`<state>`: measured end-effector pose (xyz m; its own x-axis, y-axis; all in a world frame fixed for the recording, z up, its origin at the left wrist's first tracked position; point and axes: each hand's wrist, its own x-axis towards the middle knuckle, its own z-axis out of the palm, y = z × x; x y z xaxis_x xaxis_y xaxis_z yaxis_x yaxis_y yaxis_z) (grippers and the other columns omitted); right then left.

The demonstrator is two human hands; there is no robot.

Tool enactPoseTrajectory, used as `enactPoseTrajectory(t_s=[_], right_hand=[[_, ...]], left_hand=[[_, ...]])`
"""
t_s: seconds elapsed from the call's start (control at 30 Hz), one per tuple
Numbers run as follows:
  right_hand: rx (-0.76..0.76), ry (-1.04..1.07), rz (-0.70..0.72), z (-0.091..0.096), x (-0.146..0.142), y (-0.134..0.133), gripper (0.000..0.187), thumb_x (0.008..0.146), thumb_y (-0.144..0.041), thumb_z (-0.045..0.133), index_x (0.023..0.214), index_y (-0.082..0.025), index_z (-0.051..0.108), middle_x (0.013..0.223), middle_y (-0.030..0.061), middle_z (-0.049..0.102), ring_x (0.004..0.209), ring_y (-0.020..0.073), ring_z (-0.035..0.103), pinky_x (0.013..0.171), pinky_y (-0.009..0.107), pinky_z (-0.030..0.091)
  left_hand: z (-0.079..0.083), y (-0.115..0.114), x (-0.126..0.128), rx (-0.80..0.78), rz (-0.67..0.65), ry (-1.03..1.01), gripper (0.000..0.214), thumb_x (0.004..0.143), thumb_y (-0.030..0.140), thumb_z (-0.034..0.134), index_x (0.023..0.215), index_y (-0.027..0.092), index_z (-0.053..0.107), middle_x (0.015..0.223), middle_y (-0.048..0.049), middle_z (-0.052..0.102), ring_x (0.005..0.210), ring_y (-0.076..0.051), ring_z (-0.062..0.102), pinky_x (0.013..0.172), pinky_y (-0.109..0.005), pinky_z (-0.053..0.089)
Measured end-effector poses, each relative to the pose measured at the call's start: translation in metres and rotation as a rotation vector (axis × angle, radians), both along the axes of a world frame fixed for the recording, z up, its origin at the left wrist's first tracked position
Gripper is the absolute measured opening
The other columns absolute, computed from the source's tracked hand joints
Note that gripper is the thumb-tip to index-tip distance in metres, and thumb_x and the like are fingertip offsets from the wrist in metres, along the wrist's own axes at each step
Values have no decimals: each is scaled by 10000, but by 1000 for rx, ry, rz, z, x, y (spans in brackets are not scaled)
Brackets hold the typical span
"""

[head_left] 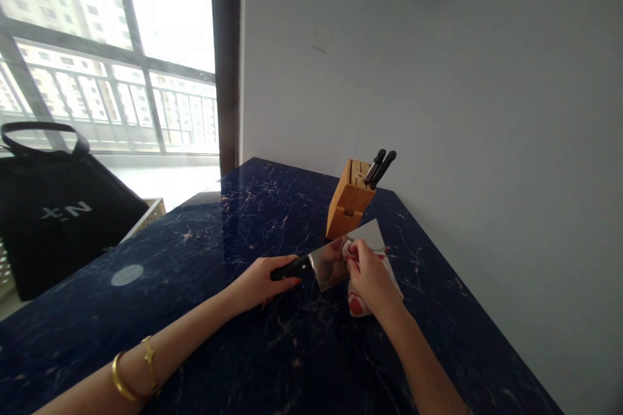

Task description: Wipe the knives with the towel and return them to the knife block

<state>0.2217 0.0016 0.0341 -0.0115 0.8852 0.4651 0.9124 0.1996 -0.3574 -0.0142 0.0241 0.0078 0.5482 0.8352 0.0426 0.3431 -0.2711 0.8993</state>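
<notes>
My left hand (pixel 270 279) is closed around the black handle of a cleaver (pixel 331 264), whose broad shiny blade points right and away from me. Against the blade's upper face, my right hand (pixel 368 270) presses a bunched white cloth (pixel 357 304) with red patches. Part of the cloth hangs below the right hand, and its folds under the fingers are hidden. Just behind the blade stands a wooden knife block (pixel 346 200), tilted, with two black-handled tools (pixel 381 168) in its slots.
The dark blue marbled table (pixel 272 207) runs up to a grey wall (pixel 438 78) at the back and right. A pale round spot (pixel 127 275) marks its left side. Further left, a black bag (pixel 63 207) stands beside the table, before a large window.
</notes>
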Motion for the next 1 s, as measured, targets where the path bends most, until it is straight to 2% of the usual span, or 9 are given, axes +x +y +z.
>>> enactPoseTrajectory(t_s=[0.27, 0.53, 0.83, 1.0], right_hand=[[-36, -24, 76, -3, -20, -8, 147, 754, -95, 409, 837, -208, 452, 816, 57, 584, 753, 196, 561, 647, 287, 388], [-94, -62, 161, -8, -41, -16, 149, 726, -66, 432, 736, -214, 435, 807, 42, 559, 746, 181, 544, 635, 271, 385], [-50, 88, 163, -8, -47, -16, 139, 734, -80, 459, 692, -212, 461, 781, 21, 564, 735, 166, 550, 658, 277, 408], [14, 166, 140, 0, -50, -14, 116, 760, -118, 459, 689, -209, 465, 770, 25, 559, 752, 171, 549, 687, 291, 420]], left_hand=[[0, 0, -1, 12, -3, -11, 471, 755, 418, 554, 1177, 211, 525, 556, 46, 527, 401, -76, 429, 350, -156, 359], [2, -1, 0, 66, -14, -6, 431, 764, 371, 540, 1163, 207, 534, 661, 31, 591, 450, -79, 445, 398, -160, 340], [1, 3, 0, 173, -21, 17, 448, 744, 357, 554, 1158, 187, 545, 758, 20, 613, 594, -114, 489, 530, -184, 374], [0, 3, 1, 152, -29, 17, 452, 750, 386, 548, 1162, 201, 538, 745, 25, 613, 546, -109, 483, 507, -187, 366]])
